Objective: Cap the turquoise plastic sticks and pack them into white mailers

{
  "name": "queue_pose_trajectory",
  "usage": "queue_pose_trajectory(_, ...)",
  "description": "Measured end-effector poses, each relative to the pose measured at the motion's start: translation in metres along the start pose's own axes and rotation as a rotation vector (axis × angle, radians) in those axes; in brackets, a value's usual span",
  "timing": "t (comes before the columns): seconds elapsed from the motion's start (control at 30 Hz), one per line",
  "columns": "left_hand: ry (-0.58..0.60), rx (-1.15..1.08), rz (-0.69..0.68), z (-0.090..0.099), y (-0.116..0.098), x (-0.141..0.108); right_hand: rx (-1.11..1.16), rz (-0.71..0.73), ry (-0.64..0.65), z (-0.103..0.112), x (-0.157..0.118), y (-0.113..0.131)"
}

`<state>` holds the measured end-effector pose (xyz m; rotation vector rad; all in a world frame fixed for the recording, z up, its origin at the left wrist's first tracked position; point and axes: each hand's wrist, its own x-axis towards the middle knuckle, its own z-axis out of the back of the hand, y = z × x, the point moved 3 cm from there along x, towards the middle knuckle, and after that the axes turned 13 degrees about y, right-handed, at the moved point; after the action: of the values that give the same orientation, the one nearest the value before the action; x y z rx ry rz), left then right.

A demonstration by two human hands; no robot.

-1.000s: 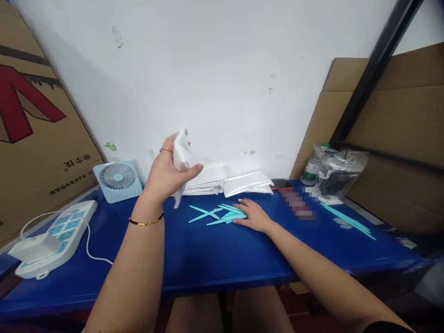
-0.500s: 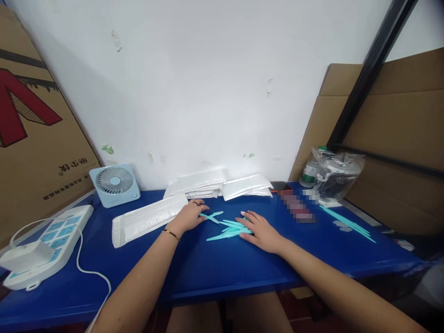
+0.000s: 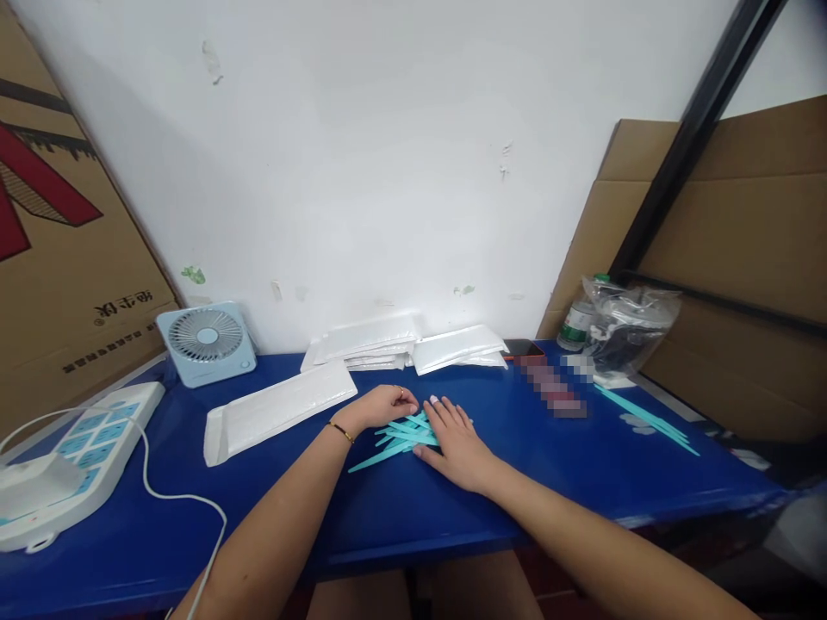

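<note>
A loose pile of thin, flat turquoise strips with tapered ends (image 3: pixel 392 451) lies crisscrossed on the blue table (image 3: pixel 413 517). My right hand (image 3: pixel 457 443) rests flat over the pile's right side, fingers stretched out, covering part of it. At the upper left edge of the pile, my left hand (image 3: pixel 381 406) has its fingers curled inward and close together. Its fingertips are hidden, so I cannot make out whether a strip is between them. To the left of that hand lies a white padded mailer (image 3: pixel 277 413).
Behind the hands are stacked white mailers (image 3: pixel 362 337) and more mailers (image 3: pixel 458 347). A blue fan (image 3: pixel 208 340), a power strip (image 3: pixel 109 439) and its cable occupy the left. Rightward are a phone (image 3: pixel 525 349), other turquoise strips (image 3: pixel 646 419), a bottle (image 3: pixel 575 325) and a plastic bag (image 3: pixel 630 327).
My left hand has moved right, off the mailer's end to the pile. The pile and my right hand have shifted left, and the crossed strips near my left hand now lie in the pile.
</note>
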<state>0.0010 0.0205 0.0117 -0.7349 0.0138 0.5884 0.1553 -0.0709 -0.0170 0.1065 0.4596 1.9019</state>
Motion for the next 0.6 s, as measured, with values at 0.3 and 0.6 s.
queue_pose_trajectory(0.3,-0.073,0.308,0.103,-0.024,-0.026,-0.029,0.102,0.143,0.291,0.086,0.028,-0.049)
queue_pose_trajectory(0.6,-0.028,0.204,0.062,-0.007,-0.021,-0.017,0.272,0.239,0.085,0.058,0.049,-0.061)
